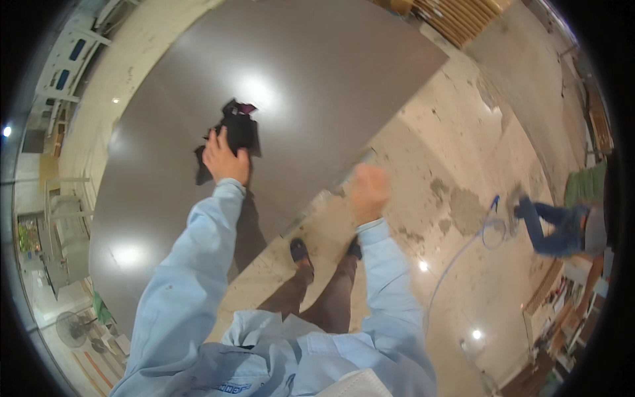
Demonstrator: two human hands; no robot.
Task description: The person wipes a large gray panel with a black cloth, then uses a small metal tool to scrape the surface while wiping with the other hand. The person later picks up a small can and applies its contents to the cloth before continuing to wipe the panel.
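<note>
My left hand (225, 157) rests with its fingers spread on a crumpled black cloth (241, 132), which has a small dark purple part at its far end. Beneath them lies a large, smooth grey panel (317, 86) that reflects the ceiling lights. My right hand (370, 188) is off to the right, just past the panel's near edge. It looks closed like a fist and is blurred by motion, and whatever it may hold is hidden.
My feet (301, 251) stand on a stained concrete floor (463, 152) beside the panel. A thin hose with a blue end (495, 202) trails on the right, near another person (562, 225). Slatted brown stacks (456, 16) lie beyond the far edge; a fan (71, 329) stands at lower left.
</note>
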